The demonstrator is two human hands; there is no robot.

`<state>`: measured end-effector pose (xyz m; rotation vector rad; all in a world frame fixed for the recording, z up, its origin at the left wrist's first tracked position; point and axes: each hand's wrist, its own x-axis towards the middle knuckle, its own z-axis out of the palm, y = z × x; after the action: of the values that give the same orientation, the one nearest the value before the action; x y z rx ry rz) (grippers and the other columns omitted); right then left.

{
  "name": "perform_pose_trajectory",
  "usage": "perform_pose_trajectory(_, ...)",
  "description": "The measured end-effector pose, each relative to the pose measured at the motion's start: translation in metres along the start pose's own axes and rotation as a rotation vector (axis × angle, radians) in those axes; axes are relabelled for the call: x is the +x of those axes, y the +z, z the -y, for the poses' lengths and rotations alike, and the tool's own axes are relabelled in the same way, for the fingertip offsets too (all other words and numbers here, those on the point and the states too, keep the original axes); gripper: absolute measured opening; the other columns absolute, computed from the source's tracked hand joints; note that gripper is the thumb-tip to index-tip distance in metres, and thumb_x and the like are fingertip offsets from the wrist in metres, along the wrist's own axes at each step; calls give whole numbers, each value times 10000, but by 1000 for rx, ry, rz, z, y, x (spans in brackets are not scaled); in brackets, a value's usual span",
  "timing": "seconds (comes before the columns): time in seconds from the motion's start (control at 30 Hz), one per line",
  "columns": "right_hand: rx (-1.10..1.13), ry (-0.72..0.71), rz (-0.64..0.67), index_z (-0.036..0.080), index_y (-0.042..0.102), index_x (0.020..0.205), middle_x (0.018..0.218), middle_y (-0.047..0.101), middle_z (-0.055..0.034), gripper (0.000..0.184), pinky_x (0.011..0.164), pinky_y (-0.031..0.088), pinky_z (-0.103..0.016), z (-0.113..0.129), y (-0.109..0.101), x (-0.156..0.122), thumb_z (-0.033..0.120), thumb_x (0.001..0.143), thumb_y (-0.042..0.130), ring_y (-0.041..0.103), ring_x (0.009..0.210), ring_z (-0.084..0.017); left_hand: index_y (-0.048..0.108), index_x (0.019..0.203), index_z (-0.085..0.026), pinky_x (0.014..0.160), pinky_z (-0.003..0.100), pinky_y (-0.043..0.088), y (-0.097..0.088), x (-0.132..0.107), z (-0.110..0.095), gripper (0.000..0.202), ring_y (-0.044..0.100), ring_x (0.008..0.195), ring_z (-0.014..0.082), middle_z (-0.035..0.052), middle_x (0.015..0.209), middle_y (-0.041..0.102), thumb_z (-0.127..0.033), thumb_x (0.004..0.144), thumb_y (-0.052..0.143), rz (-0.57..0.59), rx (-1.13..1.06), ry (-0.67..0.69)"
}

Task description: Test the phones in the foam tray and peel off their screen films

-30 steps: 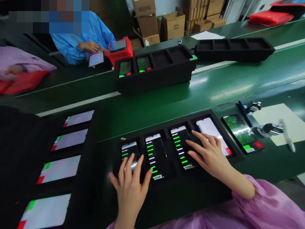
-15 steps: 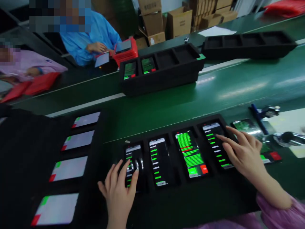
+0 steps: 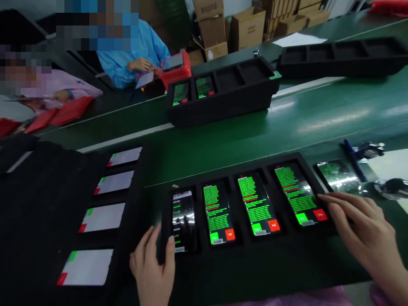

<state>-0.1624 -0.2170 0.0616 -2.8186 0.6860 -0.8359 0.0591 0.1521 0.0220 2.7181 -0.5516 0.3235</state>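
A black foam tray [image 3: 245, 242] lies on the green belt and holds several smartphones side by side. Three show dense green text with green and red buttons, such as the rightmost phone [image 3: 298, 195]. The leftmost phone [image 3: 183, 221] shows sparser lines. My left hand [image 3: 153, 263] rests beside that phone, its fingertips at the phone's lower left edge. My right hand [image 3: 360, 225] lies at the tray's right end, fingertips near the rightmost phone's lower corner. Neither hand holds anything.
A second foam tray [image 3: 102, 216] at left holds several pale-screened phones. Another phone [image 3: 338, 176] lies right of my tray beside a blue pen [image 3: 355, 160]. Farther along the belt are black trays [image 3: 223, 95]. A co-worker's blue sleeve [image 3: 134, 59] and cardboard boxes [image 3: 247, 29] stand beyond.
My right hand has moved right, off the phone screens, and my left hand has slid left to the phone's edge. More screens now show dense green text with buttons. The view has shifted.
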Motion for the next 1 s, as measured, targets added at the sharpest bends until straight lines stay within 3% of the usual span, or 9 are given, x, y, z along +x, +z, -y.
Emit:
perform_pose_trajectory(0.07, 43, -37, 9, 231, 735, 1016, 888, 720, -63, 320, 701, 457, -357, 16, 2, -3, 404, 1074, 472, 642, 755, -206, 670, 1256, -234, 1021, 503, 483, 0, -11, -13, 376, 626, 1124, 282, 135, 1197, 650, -454, 1007, 494, -15, -7, 113)
perform_pose_trajectory(0.17, 115, -99, 74, 247, 729, 1041, 861, 706, -30, 355, 702, 418, -353, 42, 8, -8, 457, 1088, 446, 641, 761, -188, 696, 1230, -263, 1022, 507, 433, 1, -23, -33, 345, 627, 1041, 272, 104, 1109, 656, -432, 1012, 488, 37, 61, 272)
perform_pose_trajectory(0.23, 141, -124, 106, 252, 724, 1050, 868, 705, -19, 351, 728, 403, -354, 51, 10, -13, 445, 1096, 434, 646, 783, -180, 689, 1262, -285, 1003, 487, 417, -1, -28, -35, 347, 617, 1037, 271, 97, 1123, 656, -428, 1005, 507, 64, 124, 276)
perform_pose_trajectory(0.43, 103, -80, 56, 260, 729, 1018, 847, 692, -28, 371, 700, 355, -376, 31, 10, -35, 473, 1083, 433, 606, 749, -206, 741, 1171, -250, 882, 412, 460, -10, -36, -11, 385, 597, 1013, 271, 119, 1133, 655, -461, 1010, 462, 57, 173, 95)
perform_pose_trajectory(0.6, 63, -23, 83, 248, 743, 986, 856, 694, -35, 377, 730, 360, -367, 32, 9, -38, 422, 1095, 427, 610, 773, -186, 725, 1157, -205, 795, 409, 466, -7, -31, -7, 359, 617, 894, 257, 126, 1079, 650, -424, 1000, 489, -28, 148, 264)
perform_pose_trajectory(0.7, 9, -4, 124, 258, 742, 1047, 929, 705, -47, 333, 796, 365, -376, 46, 17, -32, 386, 1099, 439, 616, 853, -194, 729, 1179, -256, 811, 475, 484, 10, -17, -19, 383, 601, 947, 310, 134, 1104, 646, -448, 1000, 451, 54, 128, 268)
perform_pose_trajectory(0.87, -150, 35, 226, 247, 715, 1194, 1036, 684, -77, 336, 834, 358, -435, 70, 41, -18, 490, 1047, 537, 593, 897, -244, 774, 1079, -287, 924, 770, 391, 40, 9, -60, 552, 529, 1020, 362, 157, 1144, 624, -585, 988, 318, 132, 144, 115)
perform_pose_trajectory(1.0, -239, 100, 135, 244, 717, 1192, 1052, 676, -102, 375, 829, 366, -457, 57, 43, -10, 505, 1063, 479, 589, 925, -275, 752, 1126, -281, 936, 763, 371, 59, 10, -73, 554, 515, 1049, 348, 151, 1209, 612, -602, 993, 320, 130, 142, 34)
